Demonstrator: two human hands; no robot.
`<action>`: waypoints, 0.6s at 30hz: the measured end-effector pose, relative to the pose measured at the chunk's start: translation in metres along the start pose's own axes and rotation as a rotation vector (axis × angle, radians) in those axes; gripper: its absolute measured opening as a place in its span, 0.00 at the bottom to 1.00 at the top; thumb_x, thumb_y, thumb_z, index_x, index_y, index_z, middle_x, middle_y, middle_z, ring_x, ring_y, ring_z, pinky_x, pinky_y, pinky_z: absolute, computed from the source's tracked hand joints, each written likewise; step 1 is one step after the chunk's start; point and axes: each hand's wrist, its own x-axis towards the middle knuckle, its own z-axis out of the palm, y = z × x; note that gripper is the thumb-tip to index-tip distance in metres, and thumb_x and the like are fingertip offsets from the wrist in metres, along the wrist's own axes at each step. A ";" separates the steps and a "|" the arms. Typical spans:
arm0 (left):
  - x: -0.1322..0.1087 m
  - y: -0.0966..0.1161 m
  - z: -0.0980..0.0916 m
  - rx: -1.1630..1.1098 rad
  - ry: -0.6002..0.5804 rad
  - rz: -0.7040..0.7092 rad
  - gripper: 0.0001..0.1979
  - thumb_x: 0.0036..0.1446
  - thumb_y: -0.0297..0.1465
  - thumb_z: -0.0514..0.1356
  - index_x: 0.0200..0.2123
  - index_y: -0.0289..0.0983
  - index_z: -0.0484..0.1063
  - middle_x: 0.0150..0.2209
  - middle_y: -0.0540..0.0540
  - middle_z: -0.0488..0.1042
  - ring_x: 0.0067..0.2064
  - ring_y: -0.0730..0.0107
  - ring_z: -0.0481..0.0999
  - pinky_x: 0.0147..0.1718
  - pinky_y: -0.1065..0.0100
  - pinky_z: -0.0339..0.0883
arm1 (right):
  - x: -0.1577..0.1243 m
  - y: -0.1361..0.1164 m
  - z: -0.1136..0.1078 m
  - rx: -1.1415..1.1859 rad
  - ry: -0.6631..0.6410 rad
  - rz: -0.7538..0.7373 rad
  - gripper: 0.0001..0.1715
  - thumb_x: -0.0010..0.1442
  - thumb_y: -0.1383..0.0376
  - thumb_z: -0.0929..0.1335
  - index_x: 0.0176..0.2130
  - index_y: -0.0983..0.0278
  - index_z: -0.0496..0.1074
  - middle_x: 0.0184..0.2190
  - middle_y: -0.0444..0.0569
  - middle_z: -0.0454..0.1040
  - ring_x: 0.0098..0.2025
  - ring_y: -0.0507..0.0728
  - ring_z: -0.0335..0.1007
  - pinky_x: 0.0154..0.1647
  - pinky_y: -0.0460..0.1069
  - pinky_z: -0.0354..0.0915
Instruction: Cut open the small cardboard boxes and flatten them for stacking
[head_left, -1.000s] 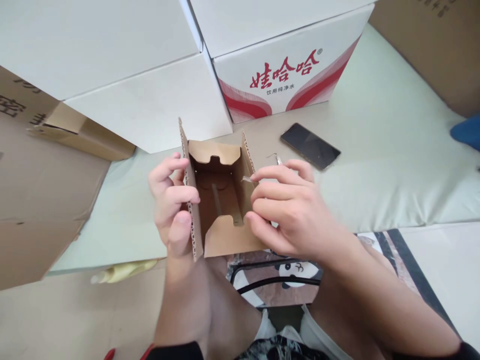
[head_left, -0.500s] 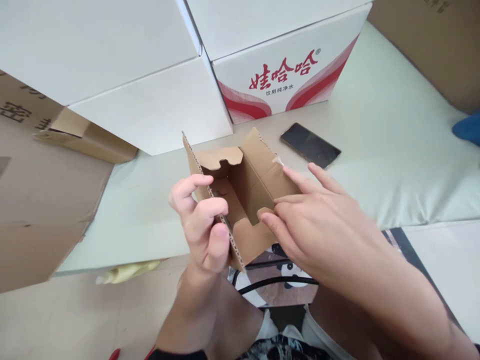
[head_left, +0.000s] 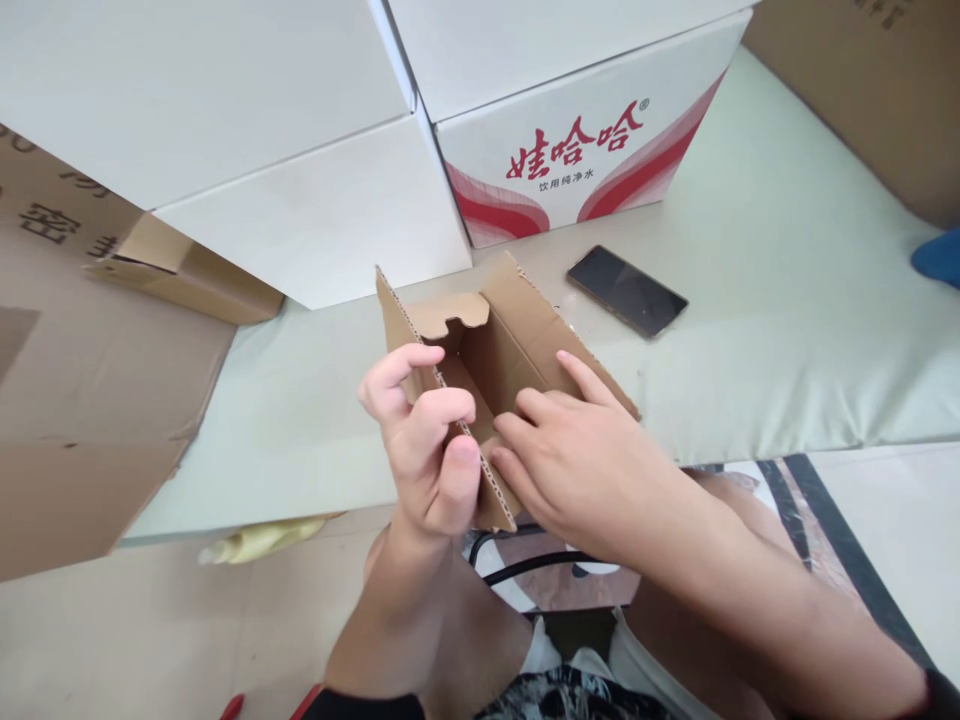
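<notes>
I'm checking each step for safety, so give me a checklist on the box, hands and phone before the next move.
1. Cardboard box open at the top: ok, its inside shows between the raised flaps.
2. Left hand holding the left flap: ok, fingers and thumb are at its edge.
3. Right hand gripping firmly: cannot tell, its fingers overlap the near end and right flap.
4. Box interior fully visible: not ok, hands and left flap hide part.
5. Smartphone apart from the box: ok, a gap shows between them.
</notes>
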 end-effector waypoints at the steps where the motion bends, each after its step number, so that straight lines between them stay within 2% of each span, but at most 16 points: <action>1: 0.000 -0.002 0.000 -0.012 0.026 -0.021 0.15 0.70 0.40 0.49 0.35 0.41 0.70 0.53 0.41 0.67 0.58 0.51 0.68 0.58 0.47 0.63 | 0.003 0.001 0.000 0.019 0.013 0.005 0.24 0.75 0.63 0.56 0.33 0.62 0.73 0.29 0.47 0.73 0.35 0.59 0.71 0.71 0.65 0.53; 4: 0.000 -0.006 0.001 -0.005 0.125 -0.074 0.16 0.69 0.42 0.49 0.35 0.41 0.71 0.54 0.40 0.67 0.59 0.47 0.67 0.58 0.42 0.59 | 0.010 0.003 0.001 0.078 0.127 0.048 0.23 0.74 0.61 0.58 0.32 0.63 0.73 0.29 0.48 0.71 0.35 0.59 0.68 0.58 0.58 0.61; 8: 0.003 -0.003 0.006 0.014 0.194 -0.088 0.17 0.66 0.45 0.51 0.36 0.44 0.74 0.48 0.39 0.69 0.57 0.43 0.66 0.59 0.37 0.56 | 0.018 0.001 0.011 0.124 0.273 0.076 0.25 0.74 0.60 0.58 0.29 0.63 0.72 0.26 0.48 0.69 0.31 0.56 0.62 0.42 0.54 0.59; 11: 0.005 -0.008 0.008 -0.095 0.216 -0.085 0.16 0.64 0.45 0.54 0.40 0.45 0.78 0.48 0.40 0.69 0.57 0.47 0.66 0.61 0.42 0.58 | 0.021 0.005 0.018 0.244 0.320 0.095 0.26 0.73 0.59 0.58 0.25 0.62 0.68 0.24 0.47 0.67 0.28 0.54 0.60 0.32 0.52 0.52; 13: 0.007 -0.019 0.006 -0.210 0.290 -0.122 0.17 0.58 0.45 0.59 0.45 0.46 0.78 0.50 0.42 0.70 0.57 0.51 0.67 0.61 0.49 0.62 | 0.021 0.016 0.019 0.409 0.375 0.133 0.26 0.71 0.59 0.58 0.21 0.62 0.60 0.21 0.45 0.63 0.26 0.52 0.57 0.29 0.51 0.49; 15: 0.010 -0.036 0.001 -0.343 0.370 -0.261 0.19 0.52 0.43 0.63 0.46 0.46 0.77 0.48 0.45 0.71 0.56 0.56 0.70 0.54 0.56 0.67 | 0.020 0.030 0.018 0.620 0.456 0.128 0.26 0.67 0.59 0.59 0.19 0.61 0.52 0.18 0.42 0.58 0.23 0.50 0.53 0.27 0.50 0.48; 16: 0.012 -0.045 -0.002 -0.394 0.386 -0.354 0.17 0.50 0.43 0.63 0.43 0.45 0.77 0.46 0.46 0.73 0.53 0.59 0.72 0.49 0.60 0.69 | 0.020 0.038 0.017 0.723 0.495 0.118 0.26 0.66 0.59 0.59 0.19 0.61 0.50 0.17 0.42 0.56 0.22 0.49 0.52 0.27 0.49 0.48; 18: 0.014 -0.062 -0.009 -0.486 0.395 -0.608 0.14 0.52 0.45 0.62 0.37 0.43 0.75 0.42 0.46 0.75 0.50 0.62 0.75 0.45 0.64 0.70 | 0.019 0.052 0.015 0.882 0.542 0.120 0.26 0.65 0.59 0.60 0.19 0.61 0.49 0.17 0.40 0.54 0.21 0.48 0.49 0.26 0.49 0.48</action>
